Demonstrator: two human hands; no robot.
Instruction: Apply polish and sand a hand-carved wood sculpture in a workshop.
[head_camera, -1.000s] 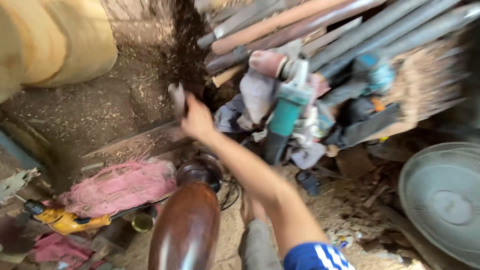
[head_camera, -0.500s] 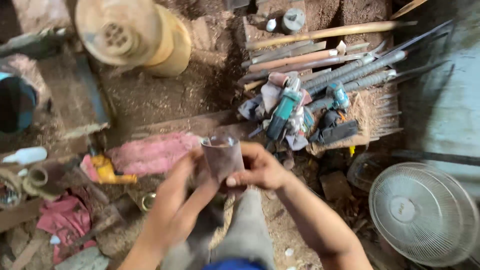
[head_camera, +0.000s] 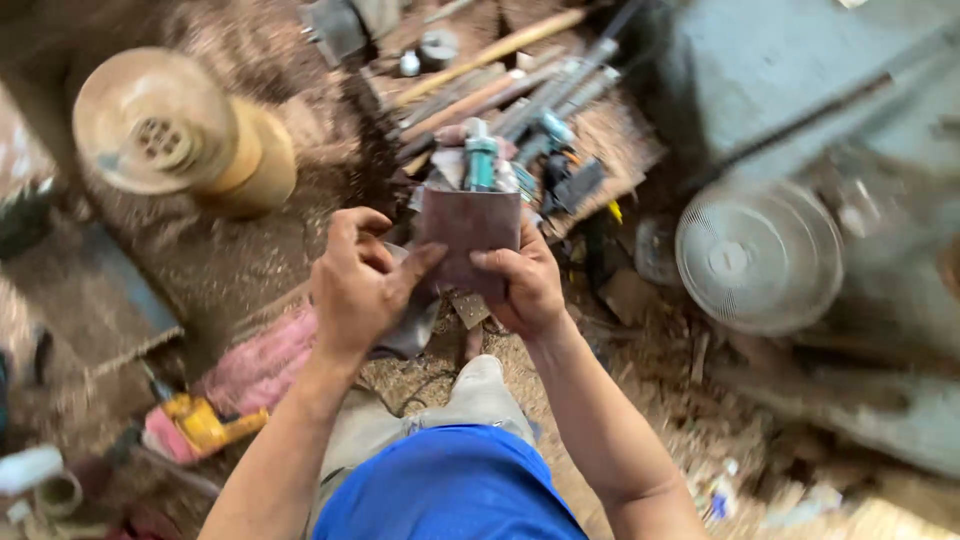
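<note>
Both hands pinch a brown sandpaper sheet (head_camera: 466, 238) upright between them: left hand (head_camera: 358, 285) at nine o'clock, right hand (head_camera: 525, 285) at three.

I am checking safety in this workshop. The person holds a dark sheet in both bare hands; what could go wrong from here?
1. The brownish sheet, probably sandpaper, is pinched by the left hand and right hand without gloves, so it may scrape the fingers.
2. Power tools and long rods lie piled just beyond the hands; reaching in could snag a cord or knock one over.
3. Sawdust covers the floor, so footing may slip.
</note>
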